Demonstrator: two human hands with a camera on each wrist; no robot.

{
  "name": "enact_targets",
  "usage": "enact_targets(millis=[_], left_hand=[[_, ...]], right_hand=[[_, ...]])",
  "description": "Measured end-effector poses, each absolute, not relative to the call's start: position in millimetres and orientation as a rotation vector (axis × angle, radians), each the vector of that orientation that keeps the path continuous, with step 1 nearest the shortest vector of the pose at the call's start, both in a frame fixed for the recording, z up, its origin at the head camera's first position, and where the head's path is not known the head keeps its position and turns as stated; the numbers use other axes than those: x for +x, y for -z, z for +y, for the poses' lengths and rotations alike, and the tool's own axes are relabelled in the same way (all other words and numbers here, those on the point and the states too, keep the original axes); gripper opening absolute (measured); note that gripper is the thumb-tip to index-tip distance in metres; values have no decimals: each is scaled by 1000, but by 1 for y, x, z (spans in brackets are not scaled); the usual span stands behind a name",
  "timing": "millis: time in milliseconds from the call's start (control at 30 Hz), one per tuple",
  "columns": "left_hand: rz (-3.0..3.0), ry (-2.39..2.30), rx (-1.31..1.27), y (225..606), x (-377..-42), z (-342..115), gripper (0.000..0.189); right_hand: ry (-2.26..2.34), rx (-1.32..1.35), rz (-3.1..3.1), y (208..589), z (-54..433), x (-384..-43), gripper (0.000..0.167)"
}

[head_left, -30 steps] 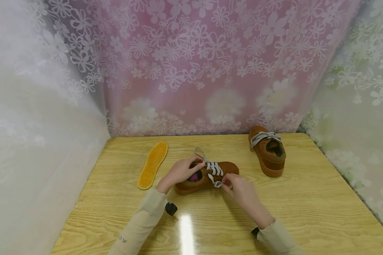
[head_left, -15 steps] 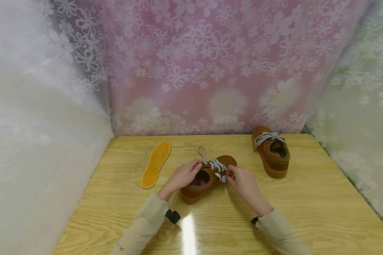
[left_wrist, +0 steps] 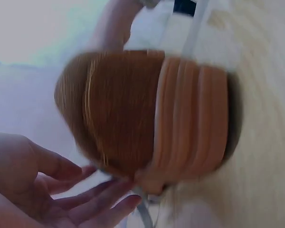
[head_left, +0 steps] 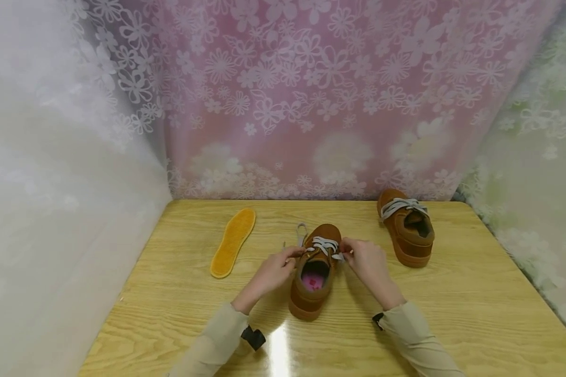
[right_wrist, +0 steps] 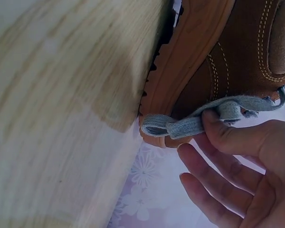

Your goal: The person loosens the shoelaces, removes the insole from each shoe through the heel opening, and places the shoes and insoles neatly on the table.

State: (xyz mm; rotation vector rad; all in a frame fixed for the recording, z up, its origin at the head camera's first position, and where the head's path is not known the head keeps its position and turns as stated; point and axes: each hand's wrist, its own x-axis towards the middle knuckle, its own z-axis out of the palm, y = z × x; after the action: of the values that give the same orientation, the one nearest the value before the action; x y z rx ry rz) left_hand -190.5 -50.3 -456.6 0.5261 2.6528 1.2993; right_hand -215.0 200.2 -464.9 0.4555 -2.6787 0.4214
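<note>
A brown shoe (head_left: 305, 306) stands on the table with its toe pointing away and its heel towards me. Grey shoelaces (head_left: 324, 243) cross its top, and pink shows inside the opening. My right hand (head_left: 367, 263) pinches the grey lace (right_wrist: 186, 127) between thumb and finger, at the shoe's right side. At the left side, my left hand (head_left: 274, 270) has its loosely bent fingers against the shoe near the eyelets. The left wrist view is blurred; there the fingertips touch the shoe's side, with a grey lace below them.
An orange insole (head_left: 233, 242) lies on the wooden table (head_left: 179, 314) to the left. A second brown shoe (head_left: 412, 246) with grey laces stands at the back right. Floral curtains (head_left: 283, 104) surround the table at the back and sides.
The shoe has turned from lying crosswise, toe right, to toe pointing away. My left hand has shifted to its left side, while my right hand keeps the lace pinched and has moved slightly away.
</note>
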Motion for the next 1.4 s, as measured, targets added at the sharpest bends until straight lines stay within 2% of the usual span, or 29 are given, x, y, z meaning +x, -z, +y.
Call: enact_targets(millis=[167, 367, 467, 600, 700, 900, 1100, 1300, 1400], left_hand=[[2762, -1208, 437, 461, -218, -52, 34], [2819, -904, 446, 470, -234, -41, 48], [2856, -852, 470, 476, -239, -37, 35], [2942, -855, 507, 484, -246, -38, 9], [2964, -937, 475, 486, -248, -41, 10], [2875, -1355, 372, 479, -239, -44, 18], [2495, -1789, 443, 470, -217, -39, 25], [2462, -1771, 440, 470, -195, -32, 27], [2523, -1733, 402, 471, -184, -33, 27]], right_hand=[[-442, 467, -2691, 467, 204, -214, 20], [-560, 472, -2709, 471, 205, -209, 22], [-623, 475, -2709, 473, 204, -206, 22], [-702, 460, -2699, 477, 203, -203, 21], [-755, 450, -2685, 477, 201, -201, 19], [-890, 365, -2670, 471, 195, -195, 12], [-880, 362, -2672, 472, 186, -189, 8], [-944, 358, -2686, 471, 180, -174, 20], [-1069, 346, -2735, 468, 178, -161, 21]])
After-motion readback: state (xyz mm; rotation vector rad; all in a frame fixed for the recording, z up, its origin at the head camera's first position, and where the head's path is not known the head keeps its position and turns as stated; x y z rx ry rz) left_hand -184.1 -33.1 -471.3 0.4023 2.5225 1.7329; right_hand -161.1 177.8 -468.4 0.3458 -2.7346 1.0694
